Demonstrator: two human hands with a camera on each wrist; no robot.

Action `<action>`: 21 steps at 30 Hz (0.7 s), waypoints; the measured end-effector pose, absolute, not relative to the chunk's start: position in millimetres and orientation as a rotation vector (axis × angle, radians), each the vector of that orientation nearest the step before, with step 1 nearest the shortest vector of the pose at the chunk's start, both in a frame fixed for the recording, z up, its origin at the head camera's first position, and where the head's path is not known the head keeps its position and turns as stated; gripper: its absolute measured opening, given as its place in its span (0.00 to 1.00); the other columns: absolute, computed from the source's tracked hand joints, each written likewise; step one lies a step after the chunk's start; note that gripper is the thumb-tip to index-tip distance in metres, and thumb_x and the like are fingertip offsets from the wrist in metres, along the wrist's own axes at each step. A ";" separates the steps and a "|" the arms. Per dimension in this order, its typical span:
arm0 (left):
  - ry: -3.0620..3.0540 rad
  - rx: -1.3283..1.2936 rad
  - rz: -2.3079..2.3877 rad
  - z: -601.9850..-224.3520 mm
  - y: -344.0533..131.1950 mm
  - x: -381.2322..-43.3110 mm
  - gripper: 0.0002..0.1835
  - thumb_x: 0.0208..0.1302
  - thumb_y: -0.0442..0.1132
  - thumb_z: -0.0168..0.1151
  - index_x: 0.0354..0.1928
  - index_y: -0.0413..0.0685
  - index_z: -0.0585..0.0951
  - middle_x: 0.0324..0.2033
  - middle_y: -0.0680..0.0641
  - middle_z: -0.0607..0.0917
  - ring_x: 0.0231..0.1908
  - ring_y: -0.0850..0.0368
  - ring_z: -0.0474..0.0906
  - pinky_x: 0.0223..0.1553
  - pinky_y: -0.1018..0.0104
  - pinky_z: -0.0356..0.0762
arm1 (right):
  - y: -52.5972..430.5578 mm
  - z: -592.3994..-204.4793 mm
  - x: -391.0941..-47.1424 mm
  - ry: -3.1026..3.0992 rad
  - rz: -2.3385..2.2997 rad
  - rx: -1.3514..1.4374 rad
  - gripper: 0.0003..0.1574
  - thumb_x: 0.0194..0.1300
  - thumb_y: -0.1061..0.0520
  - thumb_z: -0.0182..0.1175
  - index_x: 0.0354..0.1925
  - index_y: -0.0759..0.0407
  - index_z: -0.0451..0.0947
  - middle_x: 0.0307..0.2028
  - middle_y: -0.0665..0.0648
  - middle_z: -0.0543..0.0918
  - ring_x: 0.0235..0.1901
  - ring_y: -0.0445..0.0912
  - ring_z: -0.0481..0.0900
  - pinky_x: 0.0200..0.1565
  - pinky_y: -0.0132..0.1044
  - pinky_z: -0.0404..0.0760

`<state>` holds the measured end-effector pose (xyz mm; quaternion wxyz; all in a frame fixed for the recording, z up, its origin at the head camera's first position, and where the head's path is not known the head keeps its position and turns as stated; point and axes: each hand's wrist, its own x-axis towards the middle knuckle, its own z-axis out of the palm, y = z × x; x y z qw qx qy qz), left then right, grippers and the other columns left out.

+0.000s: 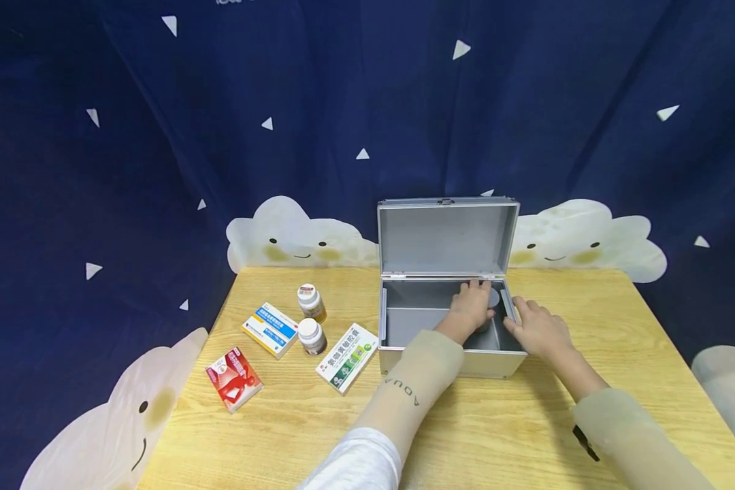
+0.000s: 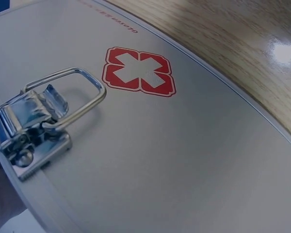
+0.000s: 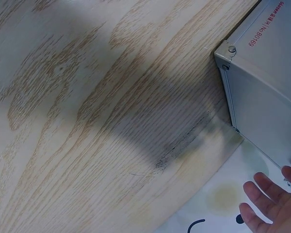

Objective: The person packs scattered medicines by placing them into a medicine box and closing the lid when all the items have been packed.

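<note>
An open silver metal case (image 1: 452,365) stands with its lid (image 1: 444,238) raised. My left hand (image 1: 468,309) reaches inside, near the right end. Its fingers and thumb lie around a grey, round-topped container (image 1: 494,297), mostly hidden by the hand. In the left wrist view, the case's front shows a metal latch (image 2: 34,128) and a red cross emblem (image 2: 139,72). My right hand (image 1: 542,329) rests at the right side of the case, fingertips at its rim. In the right wrist view, that hand's fingers (image 3: 266,194) are spread and fairly straight beside the outer wall (image 3: 266,107).
Left of the case on the wooden table (image 1: 282,435) are two white-capped bottles (image 1: 312,303) (image 1: 312,337), a green-and-white medicine box (image 1: 347,358), a blue-and-white box (image 1: 271,329) and a red box (image 1: 235,379). A dark blue curtain (image 1: 318,82) hangs behind.
</note>
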<state>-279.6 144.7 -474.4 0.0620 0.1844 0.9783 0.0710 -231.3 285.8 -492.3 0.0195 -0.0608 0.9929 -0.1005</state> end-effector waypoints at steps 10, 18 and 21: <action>2.961 0.576 0.213 -475.8 143.9 -280.6 0.33 0.57 0.55 0.60 0.65 0.61 0.62 0.59 0.52 0.67 0.55 0.58 0.67 0.47 0.66 0.73 | 284.9 -491.8 -230.6 3.081 -0.302 -0.194 0.36 0.67 0.41 0.41 0.62 0.64 0.56 0.51 0.75 0.69 0.46 0.69 0.71 0.36 0.62 0.72; 2.951 0.596 0.228 -475.2 142.6 -280.4 0.34 0.57 0.54 0.60 0.66 0.62 0.61 0.60 0.52 0.65 0.55 0.58 0.67 0.48 0.66 0.73 | 283.9 -489.7 -229.6 3.074 -0.300 -0.192 0.37 0.67 0.40 0.40 0.62 0.65 0.56 0.51 0.75 0.69 0.46 0.69 0.71 0.37 0.62 0.72; 2.946 0.613 0.227 -473.7 141.5 -280.4 0.34 0.57 0.54 0.60 0.66 0.62 0.62 0.60 0.52 0.66 0.55 0.58 0.67 0.48 0.65 0.73 | 284.0 -490.2 -230.1 3.071 -0.294 -0.192 0.37 0.67 0.39 0.40 0.62 0.65 0.56 0.52 0.75 0.69 0.47 0.69 0.70 0.37 0.62 0.72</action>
